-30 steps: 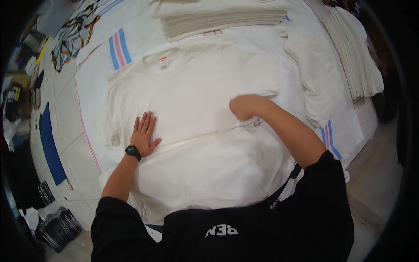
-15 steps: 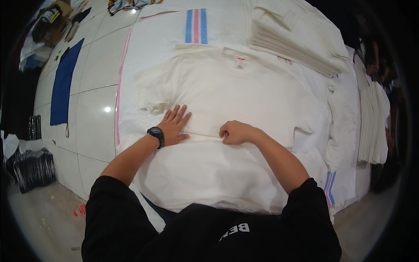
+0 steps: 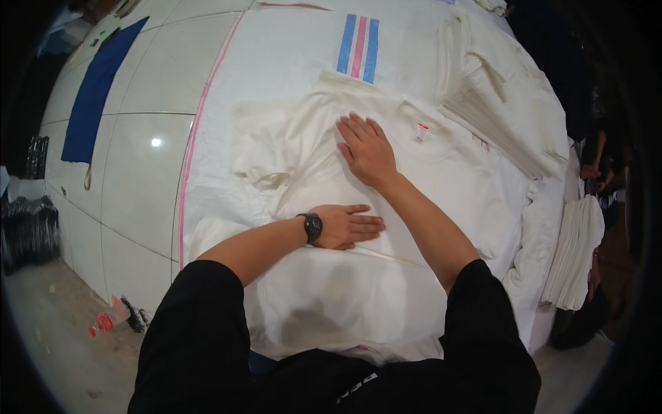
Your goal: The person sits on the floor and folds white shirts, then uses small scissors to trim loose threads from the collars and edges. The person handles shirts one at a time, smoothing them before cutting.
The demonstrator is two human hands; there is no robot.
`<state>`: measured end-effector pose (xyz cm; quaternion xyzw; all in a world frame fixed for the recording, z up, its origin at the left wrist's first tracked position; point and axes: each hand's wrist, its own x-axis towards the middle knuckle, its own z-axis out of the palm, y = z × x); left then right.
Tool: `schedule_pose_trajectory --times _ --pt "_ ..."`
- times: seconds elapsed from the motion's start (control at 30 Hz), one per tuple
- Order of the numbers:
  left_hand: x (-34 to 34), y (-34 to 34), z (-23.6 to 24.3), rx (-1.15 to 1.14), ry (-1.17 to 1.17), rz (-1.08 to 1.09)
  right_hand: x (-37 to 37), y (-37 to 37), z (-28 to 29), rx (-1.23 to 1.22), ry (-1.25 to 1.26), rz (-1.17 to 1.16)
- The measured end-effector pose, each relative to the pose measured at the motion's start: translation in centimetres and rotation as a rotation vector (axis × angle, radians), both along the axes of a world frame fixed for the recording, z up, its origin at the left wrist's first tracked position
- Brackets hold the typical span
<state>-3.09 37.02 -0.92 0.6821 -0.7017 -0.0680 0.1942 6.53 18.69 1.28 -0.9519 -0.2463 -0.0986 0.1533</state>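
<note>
- The cream T-shirt (image 3: 445, 186) lies spread out right in front of the person, on a white sheet; its ribbed collar points away and a bit to the right.
- A small white label with a red top edge (image 3: 420, 132) shows inside that collar.
- It's a plain, matte shirt, smooth over the chest, with soft creases running through the left shoulder and a rumpled sleeve (image 3: 265, 141) on that side.
- The left hand (image 3: 345, 226), black watch (image 3: 313, 227) at its wrist, rests palm down near the shirt's lower edge, fingers stretched rightward with slight gaps, pinching nothing.
- The right hand (image 3: 367, 148) lies flat on the upper part, left of the collar, fingers straight and nearly together, thumb out to the side, gripping nothing.
- Nearer the person, more white cloth (image 3: 331, 297) bulges up; I can't tell whether it's a separate piece.
- Past the shirt, the white sheet (image 3: 407, 41) carries blue and pink stripes (image 3: 357, 48).
- Over to the right sit a stack of folded white fabric (image 3: 496, 103) and, farther out, another folded pile (image 3: 576, 255).
- Off left, a blue cloth (image 3: 100, 90) lies on pale tiles (image 3: 148, 186).
</note>
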Motion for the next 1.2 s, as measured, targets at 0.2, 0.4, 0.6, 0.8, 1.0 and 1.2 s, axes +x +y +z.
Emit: schedule_pose_trajectory --times 0.2,0.4,0.6,0.8,1.0,1.2 --pt "-0.1 0.0 -0.6 0.084 0.099 -0.046 2.5 0.1 -1.2 -0.104 0.175 -0.111" --pt "0.1 -0.4 0.6 0.147 0.054 -0.058 -1.7 -2.0 1.7 -0.026 -0.024 -0.143" --pt "0.2 -0.4 0.5 0.182 0.009 -0.07 -9.5 -7.7 1.8 -0.053 0.31 -0.128" --pt "2.1 -1.2 2.6 0.287 0.2 0.193 -11.1 -15.6 0.8 0.191 -0.011 -0.537" --pt "11.8 -8.3 1.6 0.134 -0.012 0.907 -4.5 -18.9 -2.8 0.039 -0.046 -0.643" --pt "13.5 -9.7 0.7 0.247 -0.058 1.058 -3.4 -19.4 -4.5 -0.151 0.138 -0.709"
